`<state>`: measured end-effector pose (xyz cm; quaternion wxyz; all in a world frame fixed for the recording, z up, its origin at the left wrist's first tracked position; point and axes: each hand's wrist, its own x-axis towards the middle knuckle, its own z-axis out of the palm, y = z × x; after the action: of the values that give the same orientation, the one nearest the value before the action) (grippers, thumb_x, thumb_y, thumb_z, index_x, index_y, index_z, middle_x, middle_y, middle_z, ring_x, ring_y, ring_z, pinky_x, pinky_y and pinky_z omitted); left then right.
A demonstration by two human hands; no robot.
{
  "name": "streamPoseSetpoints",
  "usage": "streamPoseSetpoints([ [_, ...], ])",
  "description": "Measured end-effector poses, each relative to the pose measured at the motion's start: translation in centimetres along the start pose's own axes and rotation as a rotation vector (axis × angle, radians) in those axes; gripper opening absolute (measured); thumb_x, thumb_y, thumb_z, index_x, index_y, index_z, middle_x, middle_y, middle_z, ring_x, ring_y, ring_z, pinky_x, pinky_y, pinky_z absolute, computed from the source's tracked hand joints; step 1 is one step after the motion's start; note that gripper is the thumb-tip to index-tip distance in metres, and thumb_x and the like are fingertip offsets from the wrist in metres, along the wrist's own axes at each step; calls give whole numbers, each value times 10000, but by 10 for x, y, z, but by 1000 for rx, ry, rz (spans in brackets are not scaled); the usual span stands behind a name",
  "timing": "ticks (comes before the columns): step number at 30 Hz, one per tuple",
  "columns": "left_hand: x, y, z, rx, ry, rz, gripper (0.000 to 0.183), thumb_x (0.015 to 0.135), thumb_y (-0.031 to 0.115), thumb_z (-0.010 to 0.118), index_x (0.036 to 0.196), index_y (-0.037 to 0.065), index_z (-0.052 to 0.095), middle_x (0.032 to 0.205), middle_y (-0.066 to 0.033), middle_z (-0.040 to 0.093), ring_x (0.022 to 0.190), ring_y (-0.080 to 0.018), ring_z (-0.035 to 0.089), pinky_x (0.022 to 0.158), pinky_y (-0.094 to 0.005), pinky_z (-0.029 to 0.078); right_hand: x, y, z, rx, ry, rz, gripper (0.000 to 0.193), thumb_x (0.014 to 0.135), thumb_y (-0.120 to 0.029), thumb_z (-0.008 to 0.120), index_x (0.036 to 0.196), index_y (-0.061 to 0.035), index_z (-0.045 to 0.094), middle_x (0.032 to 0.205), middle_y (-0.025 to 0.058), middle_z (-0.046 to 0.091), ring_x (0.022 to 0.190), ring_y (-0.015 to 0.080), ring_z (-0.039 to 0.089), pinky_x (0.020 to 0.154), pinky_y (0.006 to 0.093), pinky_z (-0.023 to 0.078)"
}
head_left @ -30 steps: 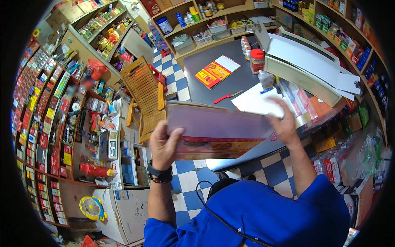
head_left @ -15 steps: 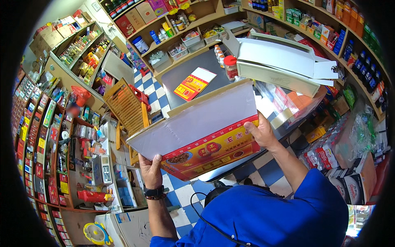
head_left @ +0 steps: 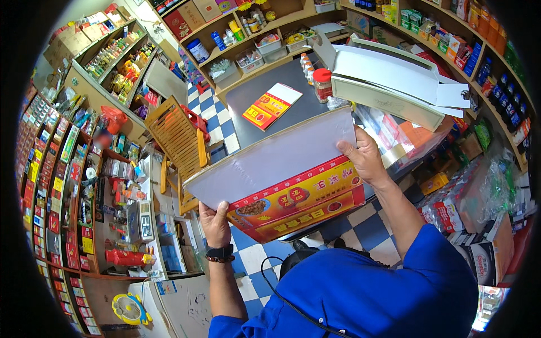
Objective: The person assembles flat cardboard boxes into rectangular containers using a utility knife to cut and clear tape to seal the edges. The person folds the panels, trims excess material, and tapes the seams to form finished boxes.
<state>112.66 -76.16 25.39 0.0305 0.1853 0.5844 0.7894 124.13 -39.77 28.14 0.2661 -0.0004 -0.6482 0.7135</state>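
Observation:
Between my hands I hold a wide cardboard box, tilted, with a plain whitish panel above and a red and yellow printed band below. My left hand grips its lower left corner, thumb on the front. At the right edge my right hand grips it, thumb pressed on the pale panel; the fingers behind are hidden. Beyond the box, a red and yellow printed card with a white strip lies on the dark table. A red-lidded jar stands to its right.
A long open white carton with raised flaps lies on the table's right side. Small orange-capped bottles stand by the jar. A wooden chair is at the left. Stocked shelves surround the table, and wrapped packs are stacked at the right.
The box has shifted slightly right in view along with both hands. My right thumb has moved up from the printed band onto the pale panel.

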Motion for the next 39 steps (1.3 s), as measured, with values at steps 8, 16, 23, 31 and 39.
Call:
streamPoseSetpoints([
  [8, 20, -28, -19, -24, 134, -19, 466, 933, 61, 656, 1345, 18, 443, 1219, -97, 618, 1064, -186, 613, 945, -352, 495, 24, 37, -32, -298, 162, -214, 265, 999, -164, 598, 1215, -11, 589, 1092, 82, 665, 995, 135, 629, 878, 276, 495],
  [16, 9, -140, -88, -510, 715, -460, 301, 1032, 191, 526, 1220, -40, 569, 1204, -152, 669, 1081, -259, 645, 994, -409, 505, -56, 139, -133, -612, 288, 245, 266, 984, -232, 593, 1099, 2, 642, 929, 89, 686, 867, 170, 671, 791, 312, 518],
  [23, -41, -241, -38, -689, 834, -856, 395, 1083, 221, 339, 1301, -82, 465, 1365, -221, 553, 1266, -358, 542, 1074, -527, 454, -134, 143, -100, -850, 143, 325, 174, 934, -185, 594, 1017, -48, 663, 934, 182, 688, 898, 365, 666, 784, 405, 517],
  [31, -97, -233, 27, -250, 86, -1523, 273, 1052, 238, 442, 1224, 39, 513, 1069, -119, 656, 935, -269, 646, 866, -474, 564, -161, 155, -162, -619, 493, 363, 174, 953, -117, 574, 1095, -45, 646, 901, 104, 713, 779, 157, 677, 715, 296, 524],
  [39, -20, -207, 193, 532, -651, -351, 403, 954, 273, 645, 1242, 7, 556, 1088, -156, 646, 953, -245, 656, 823, -354, 536, -110, 119, -185, -174, 929, 390, 299, 980, -213, 564, 1233, -62, 613, 1155, 39, 630, 1000, 138, 580, 788, 297, 487],
])
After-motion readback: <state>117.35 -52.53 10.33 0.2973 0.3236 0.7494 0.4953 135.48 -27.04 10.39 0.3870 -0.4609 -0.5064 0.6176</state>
